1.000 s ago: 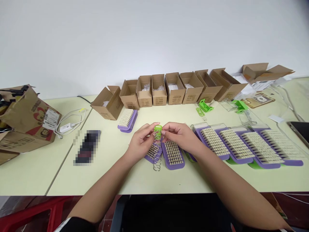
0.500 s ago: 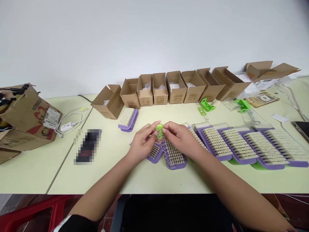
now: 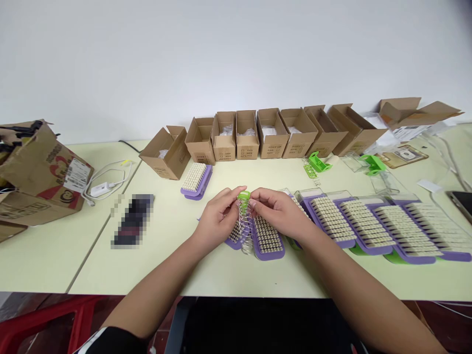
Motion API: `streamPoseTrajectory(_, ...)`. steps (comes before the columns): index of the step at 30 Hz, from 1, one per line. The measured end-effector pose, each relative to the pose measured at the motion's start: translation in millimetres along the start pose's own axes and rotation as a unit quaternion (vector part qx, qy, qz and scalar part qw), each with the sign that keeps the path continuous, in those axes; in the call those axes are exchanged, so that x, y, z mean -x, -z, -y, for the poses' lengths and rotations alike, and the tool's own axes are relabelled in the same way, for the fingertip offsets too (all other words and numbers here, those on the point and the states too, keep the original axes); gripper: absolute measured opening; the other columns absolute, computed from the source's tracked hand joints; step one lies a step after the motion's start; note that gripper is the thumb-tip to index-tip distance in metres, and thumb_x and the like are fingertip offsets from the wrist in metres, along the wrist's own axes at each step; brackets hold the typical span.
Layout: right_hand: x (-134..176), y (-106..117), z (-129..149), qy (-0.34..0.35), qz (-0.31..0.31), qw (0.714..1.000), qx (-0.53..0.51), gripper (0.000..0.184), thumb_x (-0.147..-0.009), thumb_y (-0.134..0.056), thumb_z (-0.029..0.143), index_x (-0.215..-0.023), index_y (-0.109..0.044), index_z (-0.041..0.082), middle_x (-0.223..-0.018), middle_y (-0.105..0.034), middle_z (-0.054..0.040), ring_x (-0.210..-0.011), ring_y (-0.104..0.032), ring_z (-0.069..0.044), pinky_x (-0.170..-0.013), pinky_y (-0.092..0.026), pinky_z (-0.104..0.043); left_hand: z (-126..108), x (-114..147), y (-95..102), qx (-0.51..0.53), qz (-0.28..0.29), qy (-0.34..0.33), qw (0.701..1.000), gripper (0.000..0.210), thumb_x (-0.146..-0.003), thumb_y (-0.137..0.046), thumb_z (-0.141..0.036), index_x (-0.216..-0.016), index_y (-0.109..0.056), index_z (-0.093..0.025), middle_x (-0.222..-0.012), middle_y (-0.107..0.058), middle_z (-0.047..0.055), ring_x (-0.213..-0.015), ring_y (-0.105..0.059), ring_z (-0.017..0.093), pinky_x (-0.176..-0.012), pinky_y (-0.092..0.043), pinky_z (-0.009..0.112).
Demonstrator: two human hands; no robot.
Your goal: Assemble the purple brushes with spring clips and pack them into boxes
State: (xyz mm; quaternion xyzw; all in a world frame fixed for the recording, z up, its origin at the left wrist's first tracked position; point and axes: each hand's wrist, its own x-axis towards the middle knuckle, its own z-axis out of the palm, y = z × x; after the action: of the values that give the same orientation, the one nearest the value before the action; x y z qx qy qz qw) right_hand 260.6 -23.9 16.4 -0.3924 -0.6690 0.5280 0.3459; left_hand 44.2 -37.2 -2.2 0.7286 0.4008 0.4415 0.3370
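Note:
My left hand (image 3: 217,216) and my right hand (image 3: 278,210) meet above the table, fingers closed on a small green plastic piece (image 3: 244,195). A thin coil spring (image 3: 246,231) hangs from that piece towards me. Behind the spring lie two purple blocks with rows of pale pegs; the right block (image 3: 271,254) shows more, while my left hand partly covers the left block (image 3: 236,244). Exactly which fingertips press on the spring is hard to make out.
More purple peg blocks (image 3: 334,219) line the right side. Open cardboard boxes (image 3: 247,150) stand along the wall. Green plastic parts (image 3: 320,162) lie before them. Another purple block (image 3: 195,179) sits at left, beyond a pixelated dark object (image 3: 132,221) and a white cable (image 3: 101,189).
The spring has swung a little left and now hangs straighter between the two blocks. Both hands keep their grip on the green piece, and the view has shifted slightly.

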Motion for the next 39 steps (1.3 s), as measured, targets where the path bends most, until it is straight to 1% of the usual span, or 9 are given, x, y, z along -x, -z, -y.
streamPoseTrajectory(3, -1.1, 2.6, -3.2, -0.007, 0.014, 1.0, -0.019, 0.015, -0.105, -0.062, 0.034, -0.098, -0.07, 0.023, -0.089, -0.073, -0.001, -0.085, -0.069, -0.019, -0.081, -0.054, -0.033, -0.3, -0.5, 1.3, -0.01, -0.001, -0.018, 1.0, 0.038, -0.109, -0.059, -0.028, -0.146, -0.07, -0.027, -0.092, -0.056, 0.002, -0.077, -0.056, 0.015, -0.069, -0.047, 0.027)
streamPoseTrajectory(9, -3.3, 6.5, -9.0, -0.021, 0.038, 0.997, -0.06, 0.019, -0.104, -0.067, 0.04, -0.101, -0.072, 0.021, -0.091, -0.074, -0.0025, -0.088, -0.071, -0.02, -0.088, -0.056, -0.037, 3.0, 0.2, 4.4, 0.005, 0.021, -0.017, 1.0, 0.042, -0.109, -0.061, -0.032, -0.151, -0.066, -0.026, -0.097, -0.057, 0.003, -0.08, -0.057, 0.015, -0.073, -0.05, 0.029)
streamPoseTrajectory(12, -3.4, 7.2, -8.9, -0.028, 0.039, 0.997, -0.064, 0.017, -0.103, -0.068, 0.037, -0.1, -0.073, 0.021, -0.091, -0.075, -0.0025, -0.089, -0.071, -0.02, -0.087, -0.055, -0.036, 1.0, -0.3, 4.8, -0.014, 0.025, -0.03, 0.999, 0.042, -0.109, -0.06, -0.03, -0.15, -0.067, -0.025, -0.093, -0.056, 0.002, -0.079, -0.057, 0.015, -0.074, -0.049, 0.029)
streamPoseTrajectory(15, -2.9, 7.6, -8.7, -0.033, 0.041, 0.997, -0.064, 0.014, -0.101, -0.069, 0.033, -0.098, -0.073, 0.02, -0.09, -0.075, -0.0021, -0.085, -0.069, -0.019, -0.081, -0.053, -0.033, -0.7, -0.8, 3.1, -0.031, 0.023, -0.046, 0.998, 0.04, -0.11, -0.055, -0.025, -0.148, -0.068, -0.024, -0.091, -0.056, 0.001, -0.076, -0.056, 0.014, -0.07, -0.047, 0.027)
streamPoseTrajectory(19, -1.4, 6.9, -8.8, -0.026, 0.036, 0.998, -0.041, 0.014, -0.1, -0.068, 0.032, -0.093, -0.071, 0.02, -0.085, -0.071, -0.0001, -0.077, -0.062, -0.016, -0.072, -0.047, -0.03, 0.2, -0.8, 0.9, -0.04, 0.026, -0.059, 0.997, 0.04, -0.111, -0.053, -0.021, -0.147, -0.069, -0.025, -0.092, -0.058, 0.002, -0.077, -0.057, 0.014, -0.069, -0.046, 0.026)
streamPoseTrajectory(24, 0.1, 3.0, -5.7, -0.003, 0.02, 1.0, -0.009, 0.017, -0.104, -0.061, 0.032, -0.092, -0.066, 0.022, -0.085, -0.069, 0.0007, -0.079, -0.062, -0.017, -0.073, -0.046, -0.03, 1.5, -0.6, 0.3, -0.038, 0.022, -0.057, 0.997, 0.042, -0.111, -0.052, -0.022, -0.151, -0.065, -0.025, -0.097, -0.062, 0.003, -0.082, -0.061, 0.015, -0.073, -0.049, 0.027)
streamPoseTrajectory(30, -1.0, -3.6, -3.3, 0.006, -0.016, 0.998, 0.059, 0.024, -0.107, -0.057, 0.036, -0.087, -0.059, 0.023, -0.084, -0.068, 0.0, -0.077, -0.06, -0.019, -0.07, -0.044, -0.031, 3.5, 1.9, -4.3, -0.027, 0.03, -0.033, 0.999, 0.043, -0.112, -0.05, -0.028, -0.154, -0.063, -0.026, -0.105, -0.064, 0.006, -0.091, -0.066, 0.018, -0.084, -0.056, 0.033)
streamPoseTrajectory(36, 1.3, -6.3, -0.4, 0.025, -0.049, 0.99, 0.128, 0.027, -0.109, -0.054, 0.035, -0.084, -0.055, 0.024, -0.078, -0.065, 0.0011, -0.072, -0.057, -0.018, -0.068, -0.041, -0.031, 3.7, 3.4, -5.3, -0.013, 0.036, -0.033, 0.999, 0.046, -0.113, -0.05, -0.028, -0.158, -0.058, -0.028, -0.114, -0.065, 0.008, -0.107, -0.067, 0.022, -0.095, -0.057, 0.037)
streamPoseTrajectory(39, 2.5, -5.3, 0.1, 0.029, -0.049, 0.992, 0.117, 0.027, -0.109, -0.053, 0.033, -0.084, -0.056, 0.024, -0.079, -0.068, 0.0012, -0.072, -0.06, -0.018, -0.068, -0.042, -0.032, 0.3, 3.5, -3.4, 0.027, 0.052, -0.014, 0.998, 0.05, -0.111, -0.055, -0.03, -0.161, -0.055, -0.029, -0.112, -0.061, 0.007, -0.101, -0.066, 0.02, -0.092, -0.059, 0.036)
